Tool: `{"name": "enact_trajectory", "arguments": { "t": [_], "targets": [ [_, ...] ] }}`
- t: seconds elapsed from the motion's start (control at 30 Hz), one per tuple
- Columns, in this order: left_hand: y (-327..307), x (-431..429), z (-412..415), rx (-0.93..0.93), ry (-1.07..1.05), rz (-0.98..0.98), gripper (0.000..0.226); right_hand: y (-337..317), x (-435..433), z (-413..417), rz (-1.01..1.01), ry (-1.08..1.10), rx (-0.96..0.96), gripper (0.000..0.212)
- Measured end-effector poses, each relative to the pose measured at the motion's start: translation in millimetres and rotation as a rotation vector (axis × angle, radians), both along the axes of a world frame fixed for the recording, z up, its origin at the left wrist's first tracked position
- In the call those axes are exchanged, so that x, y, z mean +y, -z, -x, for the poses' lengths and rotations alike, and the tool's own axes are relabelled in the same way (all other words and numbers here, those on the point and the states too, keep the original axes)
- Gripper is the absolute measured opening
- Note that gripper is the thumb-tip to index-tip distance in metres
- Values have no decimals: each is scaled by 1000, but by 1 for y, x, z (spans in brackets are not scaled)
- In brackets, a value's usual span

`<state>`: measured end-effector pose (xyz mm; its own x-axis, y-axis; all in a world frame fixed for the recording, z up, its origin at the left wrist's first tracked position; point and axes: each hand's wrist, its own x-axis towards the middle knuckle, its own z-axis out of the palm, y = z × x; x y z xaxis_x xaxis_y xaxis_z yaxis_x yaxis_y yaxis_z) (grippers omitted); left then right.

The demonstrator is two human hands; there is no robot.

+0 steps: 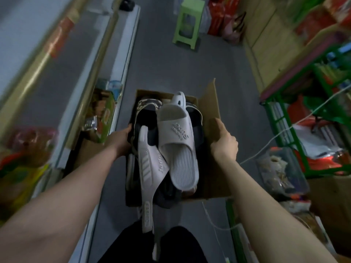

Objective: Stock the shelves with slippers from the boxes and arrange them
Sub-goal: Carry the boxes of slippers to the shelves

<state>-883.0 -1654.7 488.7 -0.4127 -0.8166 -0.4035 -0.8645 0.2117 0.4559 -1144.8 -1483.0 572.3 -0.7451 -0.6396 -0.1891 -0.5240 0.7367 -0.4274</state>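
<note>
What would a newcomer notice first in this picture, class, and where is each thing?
An open cardboard box fills the centre, heaped with footwear: two pale grey slippers lie on top of dark slippers. The left hand and the right hand hold its two sides. Farther up the aisle stands a green plastic stool.

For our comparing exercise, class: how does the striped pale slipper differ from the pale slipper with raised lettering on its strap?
The striped slipper lies tilted on its side; the lettered slipper lies sole down, ribbed footbed showing. The striped slipper juts over the near edge of the box; the lettered slipper sits within it. Both are pale slides atop darker slippers.
</note>
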Motion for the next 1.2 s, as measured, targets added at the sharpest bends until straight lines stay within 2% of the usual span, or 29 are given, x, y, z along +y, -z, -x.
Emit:
{"name": "enact_trajectory", "arguments": {
  "t": [0.17,0.27,0.43,0.53,0.8,0.97,1.2],
  "targets": [
    [-14,-125,57,24,65,45,70,-16,-119,58,4,10,23,82],
    [-24,-200,103,-52,78,52,61,-18,-194,100,6,2,31,82],
    [-9,-328,171,-18,38,119,57,-5,-328,176,38,-21,3,83],
    [-19,-397,214,-81,17,143,64,-6,-405,222,54,-43,7,82],
    [-20,-593,306,-32,-49,69,69,-23,-610,332,9,-69,18,81],
    [-21,-727,382,-30,9,95,77,-17,-737,397,37,-39,32,82],
    [-37,-901,495,-3,72,107,74,-19,-891,497,40,6,68,83]
  ]
}}
